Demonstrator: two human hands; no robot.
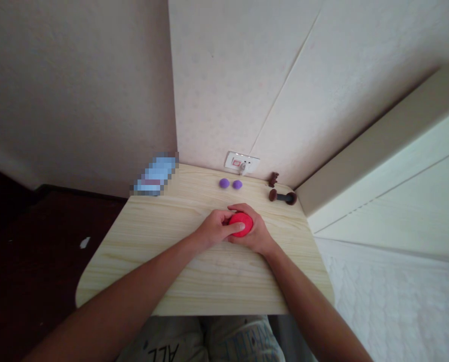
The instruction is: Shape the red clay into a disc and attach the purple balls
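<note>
Fingers of left hand and right hand grip the red lump between them.

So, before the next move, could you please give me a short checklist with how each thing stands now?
1. Right hand supports the red round object: ok, it cups the right side.
2. Left hand is on it too: ok, the thumb lies across the top.
3. Underside of the red object is sound: cannot tell, hidden from this view.
4. Two purple pieces are apart from the hands: ok, they sit beyond them, near the wall socket.
5. Dumbbell-shaped item is apart from the hands: ok, it lies at the back right.
</note>
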